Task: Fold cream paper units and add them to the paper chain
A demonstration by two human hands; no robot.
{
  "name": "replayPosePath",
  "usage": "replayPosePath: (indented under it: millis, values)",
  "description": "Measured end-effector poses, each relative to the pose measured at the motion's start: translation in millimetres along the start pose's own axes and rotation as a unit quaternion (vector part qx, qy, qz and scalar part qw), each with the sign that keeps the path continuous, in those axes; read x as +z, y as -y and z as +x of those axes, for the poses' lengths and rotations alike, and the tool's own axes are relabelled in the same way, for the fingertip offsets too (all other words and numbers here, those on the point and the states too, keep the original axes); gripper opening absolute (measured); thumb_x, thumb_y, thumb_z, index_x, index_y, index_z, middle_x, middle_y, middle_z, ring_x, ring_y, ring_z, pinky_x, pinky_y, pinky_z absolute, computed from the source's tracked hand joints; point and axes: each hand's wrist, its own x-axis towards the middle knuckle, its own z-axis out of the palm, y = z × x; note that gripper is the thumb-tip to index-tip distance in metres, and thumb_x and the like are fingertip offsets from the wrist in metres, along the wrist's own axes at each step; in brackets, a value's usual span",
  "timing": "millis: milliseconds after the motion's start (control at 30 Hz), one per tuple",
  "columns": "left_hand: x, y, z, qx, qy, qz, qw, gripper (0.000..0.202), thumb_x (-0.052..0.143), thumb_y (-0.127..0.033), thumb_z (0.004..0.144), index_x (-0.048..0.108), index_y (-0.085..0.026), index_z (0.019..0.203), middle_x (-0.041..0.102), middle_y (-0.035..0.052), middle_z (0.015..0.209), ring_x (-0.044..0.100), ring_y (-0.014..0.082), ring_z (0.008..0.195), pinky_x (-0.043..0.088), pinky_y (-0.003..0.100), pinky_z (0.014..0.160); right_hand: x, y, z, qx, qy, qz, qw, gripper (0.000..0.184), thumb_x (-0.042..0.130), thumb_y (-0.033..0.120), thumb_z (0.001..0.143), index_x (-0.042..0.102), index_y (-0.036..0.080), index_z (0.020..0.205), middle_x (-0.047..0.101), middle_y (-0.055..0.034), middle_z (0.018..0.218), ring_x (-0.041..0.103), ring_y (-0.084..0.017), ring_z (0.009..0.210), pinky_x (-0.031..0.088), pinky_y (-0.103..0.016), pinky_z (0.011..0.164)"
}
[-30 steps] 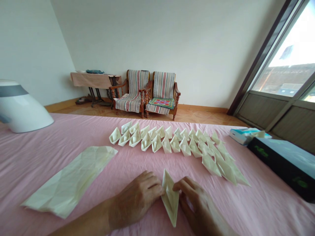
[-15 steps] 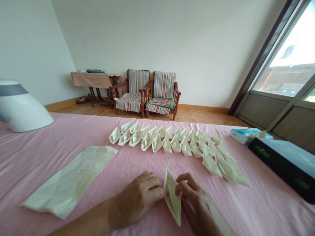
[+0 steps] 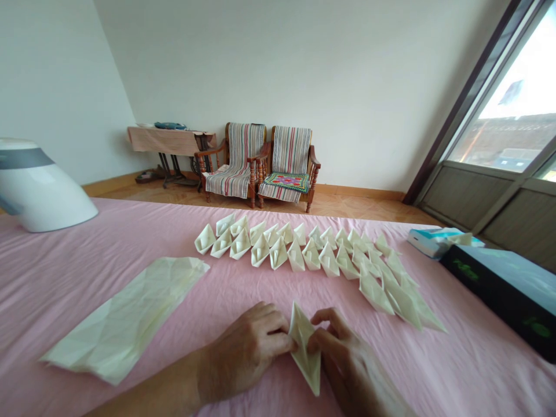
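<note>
Both of my hands pinch a folded cream paper boat (image 3: 305, 347) that rests on the pink tablecloth (image 3: 226, 289) near the front edge. My left hand (image 3: 249, 350) grips its left side with curled fingers. Against its right side my right hand (image 3: 343, 359) presses, fingertips at the fold. Beyond them, several finished paper boats (image 3: 313, 258) stand in rows across the middle of the table. A creased flat cream sheet (image 3: 130, 315) lies to the left.
A white and grey appliance (image 3: 39, 188) sits at the far left. A dark box (image 3: 504, 289) and a light blue tissue pack (image 3: 434, 240) lie at the right edge. Two striped armchairs (image 3: 264, 165) and a side table (image 3: 169, 142) stand by the far wall.
My hands have closed in on the paper boat, squeezing it narrower and shorter. The view has shifted slightly; nothing else on the table moved.
</note>
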Motion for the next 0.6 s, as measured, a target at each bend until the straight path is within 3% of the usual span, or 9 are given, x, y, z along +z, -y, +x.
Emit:
replayPosePath:
  millis: [33,200,400,600]
  values:
    - [0.2,0.2,0.0,-0.002,0.002,-0.003,1.000,0.021,0.045,-0.009,0.096,0.063,-0.019,0.092,0.062,0.0035,0.088,0.054,0.0167,0.081,0.041,0.029,0.076,1.9,-1.3,-0.5,0.010,-0.018,-0.006,1.000,0.031,0.037,-0.004,0.074,0.054,0.021,0.070,0.058,-0.0035,0.086,0.058,-0.011,0.059,0.042,-0.021,0.050]
    - [-0.1,0.5,-0.9,-0.008,0.010,-0.010,1.000,0.021,0.044,-0.008,0.096,0.061,-0.018,0.092,0.062,0.0035,0.091,0.053,0.0170,0.083,0.040,0.030,0.078,3.8,-6.5,-3.9,0.017,0.012,-0.009,1.000,0.028,0.041,0.000,0.079,0.058,0.022,0.075,0.057,-0.0024,0.085,0.058,-0.012,0.064,0.045,-0.022,0.056]
    - [-0.8,-0.4,-1.8,-0.004,0.011,-0.002,1.000,0.022,0.041,-0.008,0.097,0.061,-0.017,0.093,0.061,0.0046,0.089,0.052,0.0176,0.081,0.040,0.031,0.076,-13.5,-1.7,-1.6,0.013,0.019,-0.004,1.000,0.025,0.039,0.006,0.084,0.057,0.023,0.080,0.058,-0.0022,0.083,0.060,-0.013,0.066,0.047,-0.022,0.058]
    - [-1.9,-1.5,-2.6,-0.003,0.013,-0.002,1.000,0.022,0.037,-0.010,0.099,0.058,-0.017,0.097,0.060,0.0054,0.088,0.052,0.0180,0.079,0.040,0.033,0.077,-20.5,12.5,-8.2,-0.006,-0.082,-0.035,0.996,0.014,0.044,0.016,0.085,0.049,0.023,0.096,0.057,0.0004,0.072,0.059,-0.014,0.059,0.047,-0.025,0.055]
